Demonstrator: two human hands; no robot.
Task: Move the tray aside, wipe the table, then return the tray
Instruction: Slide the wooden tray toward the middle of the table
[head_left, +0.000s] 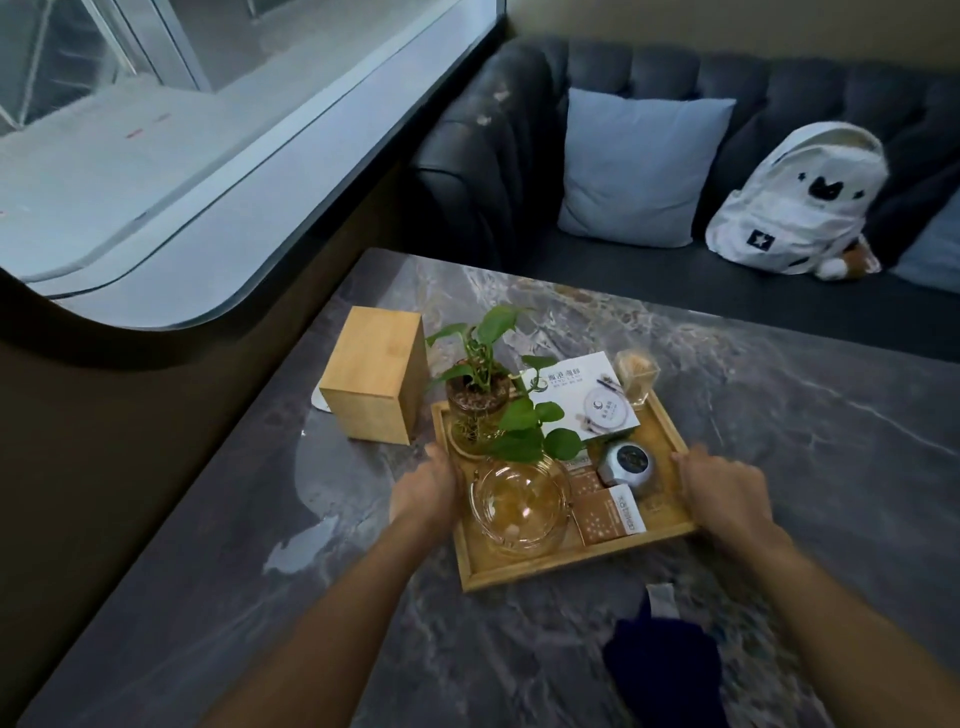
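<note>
A wooden tray (545, 569) sits on the dark marble table (805, 415). It carries a potted green plant (483, 395), a glass ashtray (519, 506), a round grey tin (626, 462), small brown boxes (608, 517), a white card (582, 395) and a toothpick jar (636, 376). My left hand (428, 486) rests against the tray's left rim. At the right rim is my right hand (722, 491), fingers curled over the edge. A dark blue cloth (665, 665) lies on the table just in front of the tray.
A wooden box (374, 374) stands directly left of the tray, touching distance from the plant. Behind the table runs a dark sofa (519, 156) with a pale blue cushion (639, 166) and a white backpack (800, 197). A window ledge (182, 208) lies to the left.
</note>
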